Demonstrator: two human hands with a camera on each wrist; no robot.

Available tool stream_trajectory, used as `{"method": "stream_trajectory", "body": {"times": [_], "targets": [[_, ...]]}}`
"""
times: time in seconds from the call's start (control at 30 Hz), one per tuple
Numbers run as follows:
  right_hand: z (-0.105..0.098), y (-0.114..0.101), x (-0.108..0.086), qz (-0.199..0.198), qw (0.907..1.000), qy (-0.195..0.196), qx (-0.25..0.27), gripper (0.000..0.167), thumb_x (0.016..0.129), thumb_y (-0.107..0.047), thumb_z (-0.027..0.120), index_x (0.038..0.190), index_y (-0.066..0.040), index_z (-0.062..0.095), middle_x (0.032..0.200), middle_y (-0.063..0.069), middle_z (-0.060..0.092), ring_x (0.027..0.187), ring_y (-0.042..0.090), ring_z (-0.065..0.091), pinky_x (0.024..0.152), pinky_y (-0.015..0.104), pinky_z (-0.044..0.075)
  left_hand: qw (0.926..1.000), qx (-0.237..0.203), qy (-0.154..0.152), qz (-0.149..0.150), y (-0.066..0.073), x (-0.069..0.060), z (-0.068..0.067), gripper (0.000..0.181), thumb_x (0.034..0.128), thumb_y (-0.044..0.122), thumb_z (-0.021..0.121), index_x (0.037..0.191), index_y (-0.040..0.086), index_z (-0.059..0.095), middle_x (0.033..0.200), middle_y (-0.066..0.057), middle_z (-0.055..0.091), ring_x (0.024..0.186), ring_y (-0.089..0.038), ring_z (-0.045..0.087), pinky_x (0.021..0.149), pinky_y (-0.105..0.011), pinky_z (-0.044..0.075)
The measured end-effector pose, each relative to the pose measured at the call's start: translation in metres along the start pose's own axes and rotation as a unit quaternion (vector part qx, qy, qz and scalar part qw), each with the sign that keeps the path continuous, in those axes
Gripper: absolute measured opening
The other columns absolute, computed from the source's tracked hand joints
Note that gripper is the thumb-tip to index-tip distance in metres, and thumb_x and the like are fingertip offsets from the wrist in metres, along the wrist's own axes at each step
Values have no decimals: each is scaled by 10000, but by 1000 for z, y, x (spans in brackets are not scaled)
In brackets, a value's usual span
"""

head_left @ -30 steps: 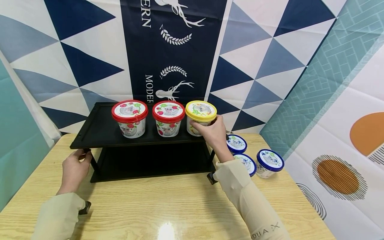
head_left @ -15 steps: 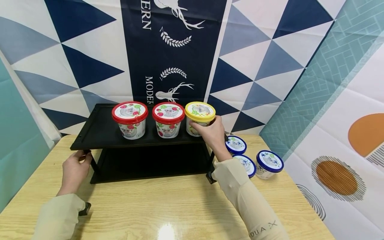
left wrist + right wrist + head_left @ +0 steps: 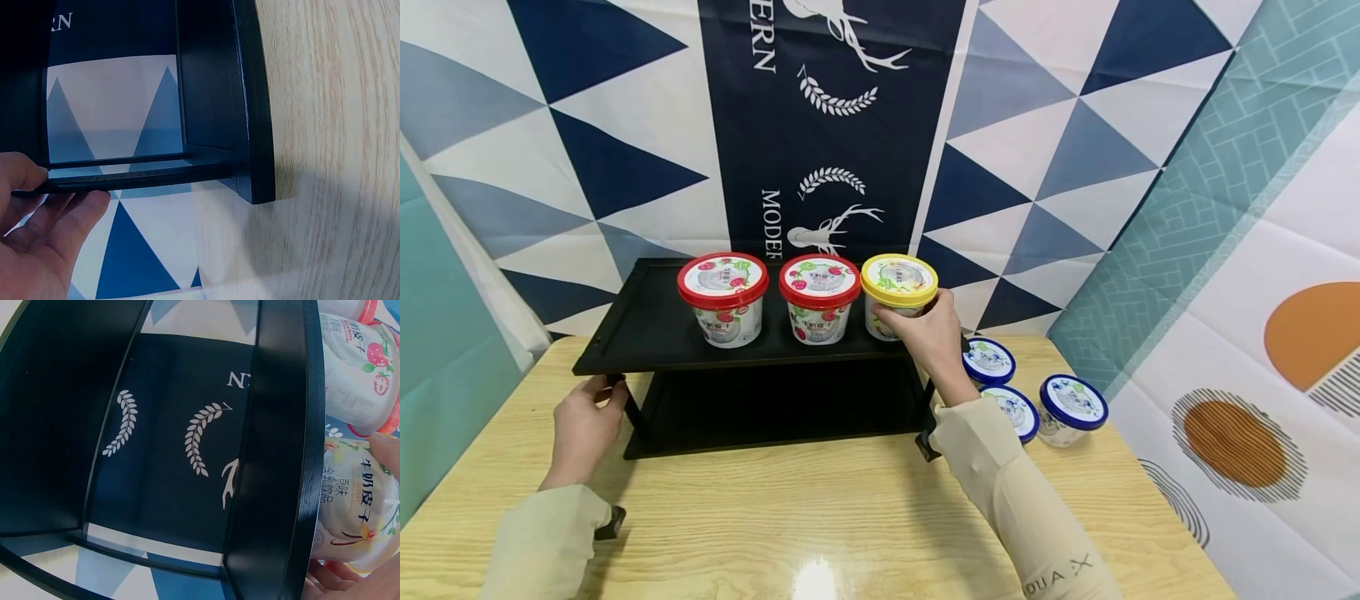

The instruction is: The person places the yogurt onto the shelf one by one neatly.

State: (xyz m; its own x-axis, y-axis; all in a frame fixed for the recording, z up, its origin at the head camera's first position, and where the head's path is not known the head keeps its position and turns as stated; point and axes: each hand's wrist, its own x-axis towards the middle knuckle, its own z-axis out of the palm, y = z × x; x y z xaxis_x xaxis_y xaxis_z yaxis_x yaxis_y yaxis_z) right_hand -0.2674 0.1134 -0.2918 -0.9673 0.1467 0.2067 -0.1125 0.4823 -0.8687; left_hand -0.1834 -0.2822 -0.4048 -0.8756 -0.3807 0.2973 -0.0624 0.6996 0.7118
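A black two-tier rack stands on the table. On its upper shelf, two red-lidded tubs and a yellow-lidded tub stand upright in a row. My right hand grips the yellow-lidded tub at the right end; in the right wrist view the thumb and fingers lie around its printed side. Under the shelf's left corner, my left hand holds the rack's front left post, thumb on one side and fingers on the other in the left wrist view.
Three blue-lidded tubs stand on the wooden table, right of the rack. The lower shelf lies under the upper one. A patterned cloth hangs close behind.
Both hands stay where they were, the right on the yellow-lidded tub and the left on the post. Only the head view shifts very slightly.
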Motion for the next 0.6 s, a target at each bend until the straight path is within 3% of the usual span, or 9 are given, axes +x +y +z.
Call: {"method": "stream_trajectory", "body": {"times": [0.1, 0.3, 0.6], "targets": [[0, 1, 0, -30, 10000, -2, 6, 897, 677, -506, 777, 1333, -93, 327, 1288, 99, 455, 1183, 228, 498, 986, 387, 444, 10000, 4, 4, 13, 0, 0, 0, 336, 966, 162, 426, 1157, -65, 584, 1161, -303, 581, 1049, -445, 575, 600, -158, 394], [0, 2, -1, -129, 9999, -12, 33, 890, 685, -502, 775, 1343, -105, 326, 1297, 87, 448, 1189, 222, 496, 990, 388, 442, 10000, -8, 8, 96, 0, 0, -1, 332, 963, 154, 423, 1153, -65, 584, 1161, -305, 580, 1047, -451, 575, 566, -75, 328], [0, 2, -2, -207, 9997, -47, 76, 906, 692, -491, 775, 1372, -110, 314, 1339, 86, 443, 1226, 222, 486, 1006, 390, 429, 10000, 13, 58, 69, 1, 0, -1, 327, 959, 158, 430, 1141, -62, 591, 1151, -298, 588, 1036, -439, 586, 585, -99, 341]]}}
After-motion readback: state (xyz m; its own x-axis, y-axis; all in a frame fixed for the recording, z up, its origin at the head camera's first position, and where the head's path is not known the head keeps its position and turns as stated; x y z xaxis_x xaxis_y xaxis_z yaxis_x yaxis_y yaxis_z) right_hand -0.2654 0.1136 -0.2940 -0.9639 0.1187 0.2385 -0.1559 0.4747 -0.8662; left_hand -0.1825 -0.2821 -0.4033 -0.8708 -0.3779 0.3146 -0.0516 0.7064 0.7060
